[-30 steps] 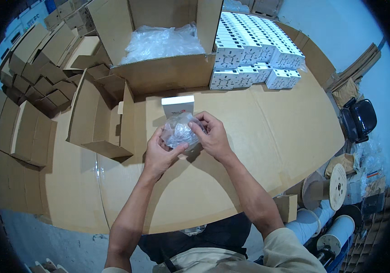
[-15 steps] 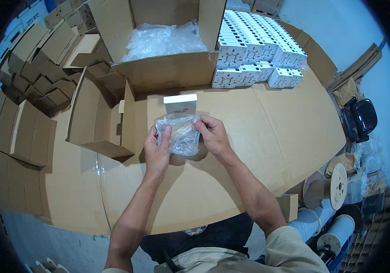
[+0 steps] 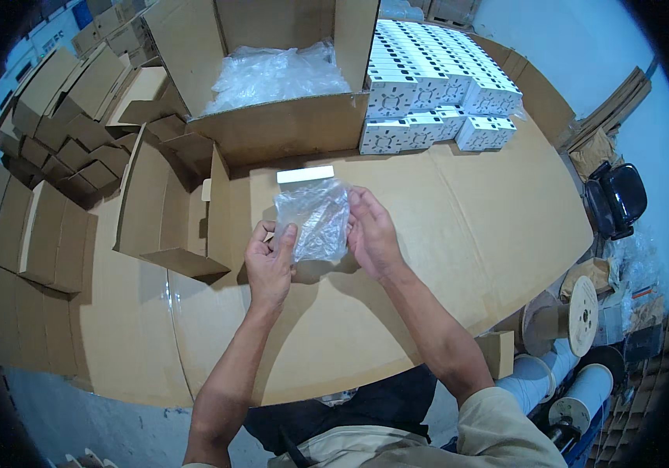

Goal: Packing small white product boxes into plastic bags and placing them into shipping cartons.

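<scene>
A crinkled clear plastic bag [image 3: 317,222] is spread out between my hands above the table. My left hand [image 3: 270,261] grips its lower left side, thumb on the front face and fingers behind. At the bag's right edge my right hand [image 3: 372,235] is closed along the side, its fingertips partly behind the plastic. Just beyond the bag stands a small white box [image 3: 305,175]; only its top shows well, as the bag covers most of its front. Whether the bag holds anything, I cannot tell.
An open cardboard box [image 3: 175,210] stands left of my hands. Behind it, a large carton [image 3: 288,125] holds many clear plastic bags [image 3: 280,74]. Stacked white boxes [image 3: 436,86] fill the back right. More brown cartons [image 3: 30,257] crowd the left. Cable spools [image 3: 582,316] stand beyond the table's right edge.
The bag has been opened out flatter and raised slightly, now covering the white box's front. My right hand has shifted from a thumb pinch at the upper corner to the bag's right side.
</scene>
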Action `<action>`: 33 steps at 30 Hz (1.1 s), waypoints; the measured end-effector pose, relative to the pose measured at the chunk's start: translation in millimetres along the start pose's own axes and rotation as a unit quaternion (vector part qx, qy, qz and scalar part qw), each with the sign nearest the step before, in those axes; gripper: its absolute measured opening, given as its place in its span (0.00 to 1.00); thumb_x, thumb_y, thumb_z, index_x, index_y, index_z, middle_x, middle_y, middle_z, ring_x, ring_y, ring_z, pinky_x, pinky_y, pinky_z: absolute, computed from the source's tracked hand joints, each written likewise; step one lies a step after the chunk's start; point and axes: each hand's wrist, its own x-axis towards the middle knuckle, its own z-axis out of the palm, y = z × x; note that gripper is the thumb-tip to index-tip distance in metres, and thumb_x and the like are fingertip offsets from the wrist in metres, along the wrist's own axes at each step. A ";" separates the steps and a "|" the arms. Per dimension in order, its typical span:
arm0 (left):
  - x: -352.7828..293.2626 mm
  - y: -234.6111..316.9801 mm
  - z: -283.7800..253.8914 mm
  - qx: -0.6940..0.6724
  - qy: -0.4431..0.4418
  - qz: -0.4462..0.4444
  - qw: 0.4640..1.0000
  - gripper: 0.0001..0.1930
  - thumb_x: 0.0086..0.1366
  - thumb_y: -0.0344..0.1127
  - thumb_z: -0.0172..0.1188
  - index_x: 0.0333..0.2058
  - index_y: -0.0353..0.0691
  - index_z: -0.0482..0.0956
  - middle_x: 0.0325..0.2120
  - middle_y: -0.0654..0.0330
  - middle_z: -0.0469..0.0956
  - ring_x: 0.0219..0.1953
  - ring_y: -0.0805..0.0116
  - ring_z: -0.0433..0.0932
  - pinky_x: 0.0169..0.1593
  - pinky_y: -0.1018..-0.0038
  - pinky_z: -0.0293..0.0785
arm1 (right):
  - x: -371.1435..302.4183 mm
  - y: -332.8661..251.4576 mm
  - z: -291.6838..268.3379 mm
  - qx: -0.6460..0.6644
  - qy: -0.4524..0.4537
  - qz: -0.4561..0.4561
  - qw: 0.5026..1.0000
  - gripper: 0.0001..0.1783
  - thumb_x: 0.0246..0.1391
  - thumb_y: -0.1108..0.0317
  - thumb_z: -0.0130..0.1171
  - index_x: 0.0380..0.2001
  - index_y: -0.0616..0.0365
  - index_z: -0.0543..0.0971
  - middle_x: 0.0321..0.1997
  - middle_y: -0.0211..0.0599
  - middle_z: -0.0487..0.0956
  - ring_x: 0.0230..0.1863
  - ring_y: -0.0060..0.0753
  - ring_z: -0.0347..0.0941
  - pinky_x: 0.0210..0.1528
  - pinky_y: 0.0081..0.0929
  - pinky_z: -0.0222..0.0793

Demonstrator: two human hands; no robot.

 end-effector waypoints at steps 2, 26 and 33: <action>1.2 -0.9 2.1 0.012 0.015 0.022 1.000 0.11 0.73 0.40 0.60 0.35 0.42 0.71 0.26 0.70 0.74 0.23 0.87 0.66 0.22 0.85 0.59 | -3.4 6.6 4.4 -0.046 0.006 0.010 0.999 0.11 0.68 0.65 0.57 0.46 0.62 0.77 0.40 0.29 0.80 0.44 0.18 0.76 0.50 0.22 0.75; 14.9 1.4 -14.2 0.063 0.016 0.099 0.993 0.10 0.75 0.38 0.56 0.42 0.35 0.74 0.28 0.67 0.73 0.31 0.84 0.68 0.35 0.81 0.68 | -7.0 7.7 -5.5 -0.405 -0.096 -0.126 0.900 0.11 0.62 0.67 0.64 0.40 0.64 0.80 0.24 0.26 0.77 0.25 0.13 0.68 0.27 0.21 0.65; 16.3 -2.9 -16.7 0.047 0.090 0.176 0.979 0.10 0.77 0.38 0.52 0.44 0.37 0.74 0.30 0.66 0.76 0.33 0.83 0.71 0.35 0.82 0.67 | -8.0 1.0 4.5 -0.263 -0.117 0.044 0.957 0.14 0.59 0.68 0.68 0.45 0.63 0.79 0.37 0.27 0.81 0.38 0.16 0.75 0.38 0.20 0.72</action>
